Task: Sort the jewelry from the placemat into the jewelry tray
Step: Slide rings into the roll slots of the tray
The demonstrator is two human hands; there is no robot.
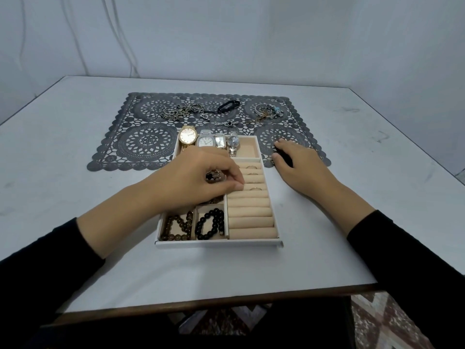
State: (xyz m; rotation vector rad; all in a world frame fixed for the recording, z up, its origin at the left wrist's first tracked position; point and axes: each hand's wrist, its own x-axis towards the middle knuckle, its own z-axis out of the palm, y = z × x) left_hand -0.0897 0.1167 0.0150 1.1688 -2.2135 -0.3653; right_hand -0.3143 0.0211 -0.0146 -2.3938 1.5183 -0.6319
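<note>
The beige jewelry tray [218, 244] sits at the table's middle, overlapping the dark lace placemat [146, 144]. My left hand [198, 177] hovers over the tray, its curled fingers holding a ring with a black stone [212, 175] and its fingertips touching the ring rolls [251, 210]. Several rings [252, 167] sit in the rolls. My right hand [299, 167] rests beside the tray's right wall on the placemat edge, fingers loosely bent, holding nothing I can see. On the placemat lie chains and rings [173, 112], a black band [230, 105] and bangles [268, 110].
Several watches [208, 141] fill the tray's far compartment; a brown bead bracelet [177, 225] and a black bead bracelet [210, 222] lie in the near-left ones. Small pendants [227, 123] lie mid-placemat. The white table [75, 172] ends close to me; walls stand behind.
</note>
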